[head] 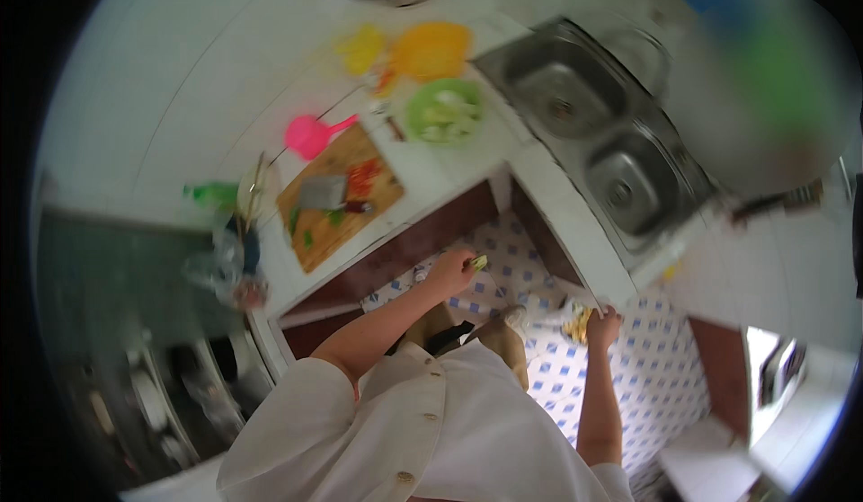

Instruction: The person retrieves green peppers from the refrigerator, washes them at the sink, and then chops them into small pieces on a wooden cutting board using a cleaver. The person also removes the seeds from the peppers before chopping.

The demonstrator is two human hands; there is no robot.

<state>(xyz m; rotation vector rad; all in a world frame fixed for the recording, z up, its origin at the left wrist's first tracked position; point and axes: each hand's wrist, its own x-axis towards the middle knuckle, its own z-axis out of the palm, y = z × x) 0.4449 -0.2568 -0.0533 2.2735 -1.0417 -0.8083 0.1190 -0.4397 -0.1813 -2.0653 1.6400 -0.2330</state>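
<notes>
My left hand [455, 274] is over the tiled floor in front of my body, its fingers closed on a small pale green vegetable piece [479, 263]. My right hand [605, 328] is low at the corner of the white counter, its fingers curled. Beside its fingers is a heap of yellowish food scraps [577, 323], with something white like a plastic bag around it. Whether the right hand grips the bag or the counter corner, I cannot tell. On the counter, a wooden cutting board [323, 239] carries a cleaver [322, 192], chopped red vegetable [364, 177] and green bits.
A green bowl of pale pieces [445, 114] stands between the board and a steel double sink [593, 134]. Behind are an orange basket [431, 50] and a pink ladle [310, 136]. A large blurred object [775, 97] is at upper right. Counter edges border the floor [634, 367].
</notes>
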